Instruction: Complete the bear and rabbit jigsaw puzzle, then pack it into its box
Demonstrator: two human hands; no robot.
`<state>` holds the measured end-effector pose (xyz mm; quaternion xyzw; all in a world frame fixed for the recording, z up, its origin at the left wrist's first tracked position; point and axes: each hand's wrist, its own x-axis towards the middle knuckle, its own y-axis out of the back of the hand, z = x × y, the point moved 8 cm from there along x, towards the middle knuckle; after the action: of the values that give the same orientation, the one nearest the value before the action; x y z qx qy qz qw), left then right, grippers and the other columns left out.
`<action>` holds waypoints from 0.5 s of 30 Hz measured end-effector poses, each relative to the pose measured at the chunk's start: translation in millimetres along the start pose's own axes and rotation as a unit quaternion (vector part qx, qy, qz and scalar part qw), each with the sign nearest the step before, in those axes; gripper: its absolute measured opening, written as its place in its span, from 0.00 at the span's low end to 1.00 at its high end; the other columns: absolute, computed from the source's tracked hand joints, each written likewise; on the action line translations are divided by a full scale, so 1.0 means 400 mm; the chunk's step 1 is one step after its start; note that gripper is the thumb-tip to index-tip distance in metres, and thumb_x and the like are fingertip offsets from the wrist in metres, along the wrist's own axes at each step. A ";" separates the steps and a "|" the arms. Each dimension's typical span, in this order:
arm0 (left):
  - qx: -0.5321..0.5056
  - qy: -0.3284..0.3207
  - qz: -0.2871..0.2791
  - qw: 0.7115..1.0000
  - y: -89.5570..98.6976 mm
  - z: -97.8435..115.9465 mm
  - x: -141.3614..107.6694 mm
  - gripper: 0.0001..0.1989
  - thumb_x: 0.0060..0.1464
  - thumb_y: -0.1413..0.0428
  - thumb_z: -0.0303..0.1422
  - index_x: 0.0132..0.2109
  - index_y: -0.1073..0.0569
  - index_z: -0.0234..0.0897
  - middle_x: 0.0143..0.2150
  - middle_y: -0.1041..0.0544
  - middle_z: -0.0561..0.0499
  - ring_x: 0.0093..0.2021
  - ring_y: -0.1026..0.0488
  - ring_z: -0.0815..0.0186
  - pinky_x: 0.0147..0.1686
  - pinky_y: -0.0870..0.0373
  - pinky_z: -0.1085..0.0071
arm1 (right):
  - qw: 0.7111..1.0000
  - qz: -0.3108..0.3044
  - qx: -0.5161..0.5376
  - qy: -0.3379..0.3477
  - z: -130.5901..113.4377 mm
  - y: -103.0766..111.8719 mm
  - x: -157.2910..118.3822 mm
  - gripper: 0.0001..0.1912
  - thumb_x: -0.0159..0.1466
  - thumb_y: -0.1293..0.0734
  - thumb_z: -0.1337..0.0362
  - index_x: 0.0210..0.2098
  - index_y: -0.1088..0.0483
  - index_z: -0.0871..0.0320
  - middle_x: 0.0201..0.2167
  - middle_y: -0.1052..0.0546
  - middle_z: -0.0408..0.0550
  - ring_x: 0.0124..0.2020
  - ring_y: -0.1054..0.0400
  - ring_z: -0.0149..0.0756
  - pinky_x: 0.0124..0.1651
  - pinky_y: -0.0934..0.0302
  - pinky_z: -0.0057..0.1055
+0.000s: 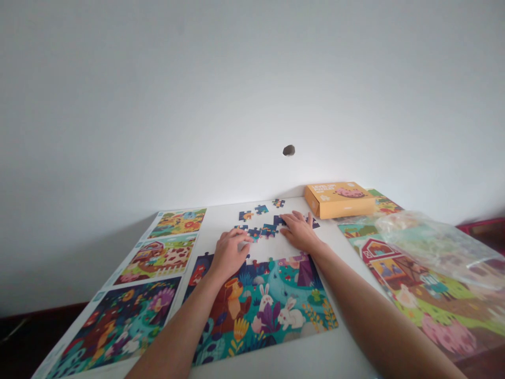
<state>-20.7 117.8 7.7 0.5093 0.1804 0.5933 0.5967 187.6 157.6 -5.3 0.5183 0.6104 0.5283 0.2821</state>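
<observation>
A partly joined jigsaw puzzle (262, 310) of forest animals, with white rabbits and a brown bear, lies on the white table (272, 358) in front of me. Above its top edge, several loose dark blue puzzle pieces (258, 232) are scattered. My left hand (232, 252) is curled over the nearest pieces, and its fingertips hide whether it holds one. My right hand (300, 231) rests palm down with its fingers spread, the fingertips on or against a dark blue piece (279, 221).
Printed picture sheets (158, 258) line the table's left side. An orange puzzle box (338, 200) stands at the far edge. On the right, a clear plastic bag (434, 247) lies over a farm-scene sheet (410, 295). A white wall rises behind the table.
</observation>
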 end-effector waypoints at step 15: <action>0.037 -0.031 -0.046 0.998 -0.012 0.028 -0.010 0.13 0.53 0.44 0.33 0.44 0.21 0.54 0.53 0.29 0.54 0.50 0.35 0.57 0.53 0.39 0.56 | 0.999 0.038 -0.005 -0.020 0.009 0.018 0.006 0.29 0.59 0.33 0.64 0.59 0.40 0.51 0.49 0.29 0.54 0.52 0.43 0.48 0.57 0.60 0.49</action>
<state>-9.8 110.7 6.7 0.5404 0.2071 0.5424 0.6090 192.5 160.4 0.9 0.5506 0.5817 0.5311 0.2765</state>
